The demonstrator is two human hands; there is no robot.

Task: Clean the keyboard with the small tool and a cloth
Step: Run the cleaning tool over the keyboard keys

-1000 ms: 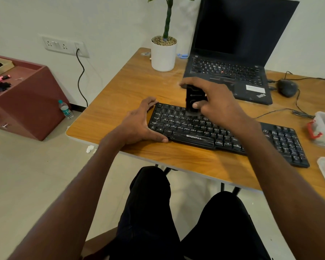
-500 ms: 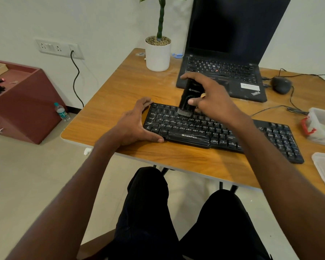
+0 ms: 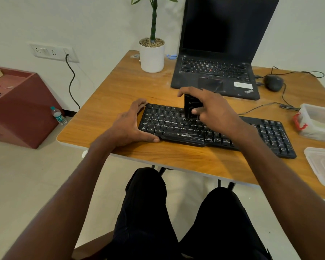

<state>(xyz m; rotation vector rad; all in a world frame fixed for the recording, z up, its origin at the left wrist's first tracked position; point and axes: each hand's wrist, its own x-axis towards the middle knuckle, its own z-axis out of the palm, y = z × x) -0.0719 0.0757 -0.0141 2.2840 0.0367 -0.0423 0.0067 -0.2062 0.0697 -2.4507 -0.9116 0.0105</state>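
A black keyboard lies across the wooden desk near its front edge. My right hand grips a small black brush tool, held upright with its lower end on the upper key rows, left of the keyboard's middle. My left hand rests at the keyboard's left end, thumb along the front edge and fingers curled round the far left corner. No cloth is visible.
An open black laptop stands behind the keyboard, a white plant pot to its left, a wired mouse to its right. Clear plastic containers sit at the desk's right edge. A maroon cabinet stands on the floor, left.
The brush has tilted from leaning to upright and shifted slightly right along the upper key rows. My left hand stays at the keyboard's left end.
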